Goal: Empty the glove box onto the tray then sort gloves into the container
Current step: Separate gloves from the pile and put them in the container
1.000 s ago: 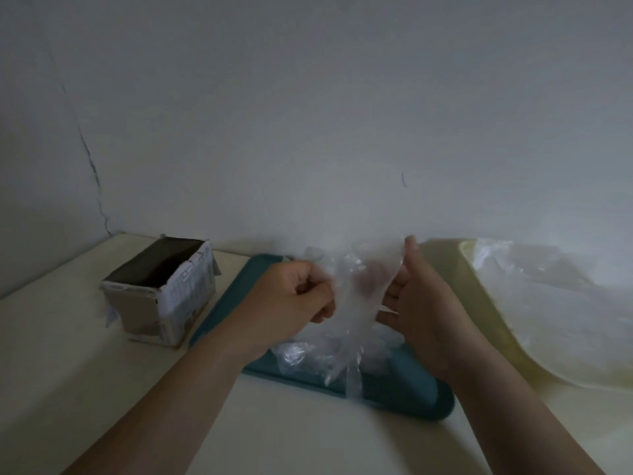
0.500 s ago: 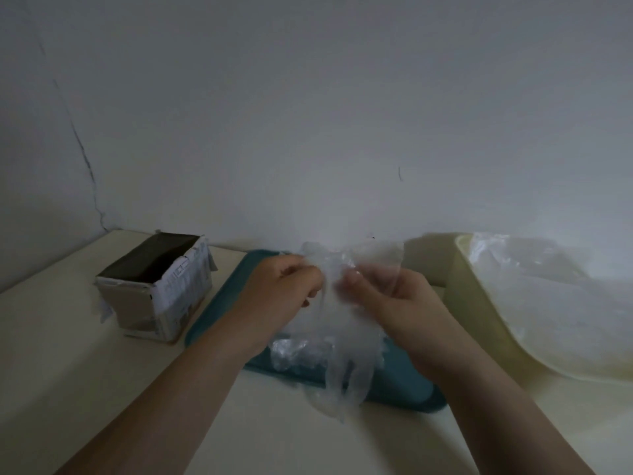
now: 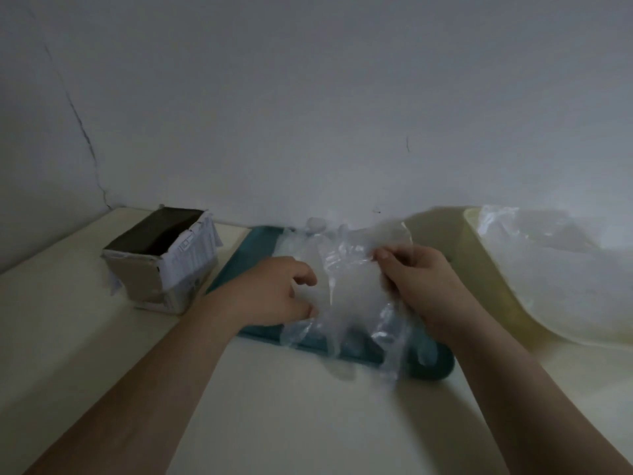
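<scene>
A clear plastic glove hangs between my hands above the teal tray, its fingers drooping past the tray's front edge. My right hand pinches its upper right part between thumb and fingers. My left hand sits at the glove's left edge with curled fingers touching the film; whether it grips it is unclear. More clear gloves lie crumpled on the tray below. The torn cardboard glove box stands open-topped left of the tray. The pale yellow container on the right holds clear gloves.
A cream tabletop stretches toward me in front of the tray. A white wall with a crack on the left closes off the back. The container's rim rises close to my right wrist.
Both hands have dropped lower over the tray and moved apart. The glove, bunched between them before, now spreads wider with its fingers hanging down.
</scene>
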### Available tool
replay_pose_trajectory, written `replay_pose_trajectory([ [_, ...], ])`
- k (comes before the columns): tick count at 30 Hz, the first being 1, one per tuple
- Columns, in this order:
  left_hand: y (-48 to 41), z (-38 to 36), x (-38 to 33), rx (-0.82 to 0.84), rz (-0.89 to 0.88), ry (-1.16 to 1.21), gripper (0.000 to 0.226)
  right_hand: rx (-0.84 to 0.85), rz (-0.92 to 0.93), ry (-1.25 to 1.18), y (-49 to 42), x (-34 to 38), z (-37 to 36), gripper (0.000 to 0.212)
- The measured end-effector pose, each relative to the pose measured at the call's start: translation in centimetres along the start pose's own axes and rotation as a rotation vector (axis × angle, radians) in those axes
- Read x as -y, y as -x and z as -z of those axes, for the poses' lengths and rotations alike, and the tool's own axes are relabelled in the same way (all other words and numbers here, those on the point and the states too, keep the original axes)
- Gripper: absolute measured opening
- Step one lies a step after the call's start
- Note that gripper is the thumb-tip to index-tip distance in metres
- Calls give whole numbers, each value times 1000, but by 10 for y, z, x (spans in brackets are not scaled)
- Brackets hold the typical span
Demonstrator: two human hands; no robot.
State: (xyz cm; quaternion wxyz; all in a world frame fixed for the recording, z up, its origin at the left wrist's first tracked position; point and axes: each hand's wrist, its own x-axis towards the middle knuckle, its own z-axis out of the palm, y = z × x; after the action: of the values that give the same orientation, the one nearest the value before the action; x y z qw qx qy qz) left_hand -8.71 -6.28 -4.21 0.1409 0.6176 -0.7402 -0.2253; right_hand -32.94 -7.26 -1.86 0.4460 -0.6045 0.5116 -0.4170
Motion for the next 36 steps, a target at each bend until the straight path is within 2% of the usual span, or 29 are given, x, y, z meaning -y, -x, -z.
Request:
replay_pose_trajectory([
  [1, -4, -7, 1, -14, -27, -12, 37, 33, 27, 63, 0, 0, 3, 22],
  [3, -8, -18, 3, -51, -36, 24, 10, 134, 55, 131, 2, 2, 7, 23],
  [6, -12, -22, 6, -71, -31, 89, 17, 254, 94, 216, 3, 6, 10, 21],
  [8, -11, -15, 2, -116, -29, 141, 24, 274, 183, 315, 2, 9, 12, 22],
  [13, -3, 12, -17, -370, -82, 254, 18, 361, 492, 443, 7, 16, 11, 22],
  [15, 3, 17, -26, -354, -68, 373, 16, 381, 611, 550, 13, 19, 7, 32],
  [18, 10, 17, -39, -208, -78, 542, 19, 357, 697, 595, 17, 20, 0, 40],
  [20, 12, 18, -43, -202, -82, 672, 19, 293, 634, 457, 13, 15, -2, 34],
  [24, 8, 28, -40, -194, 24, 1043, 34, 178, 325, 56, 5, 6, -1, 20],
  [26, 5, 27, -32, -117, 33, 1101, 44, 154, 201, -178, 3, 2, 1, 35],
  [28, 3, 19, -27, -54, -11, 1034, 50, 166, 111, -358, 2, 2, 3, 44],
  [32, 2, 11, -29, -129, -37, 1108, 17, 164, 33, -493, 4, 6, 2, 30],
  [36, 7, 22, -34, -215, 6, 1239, 10, 130, -73, -547, 7, 7, 1, 19],
])
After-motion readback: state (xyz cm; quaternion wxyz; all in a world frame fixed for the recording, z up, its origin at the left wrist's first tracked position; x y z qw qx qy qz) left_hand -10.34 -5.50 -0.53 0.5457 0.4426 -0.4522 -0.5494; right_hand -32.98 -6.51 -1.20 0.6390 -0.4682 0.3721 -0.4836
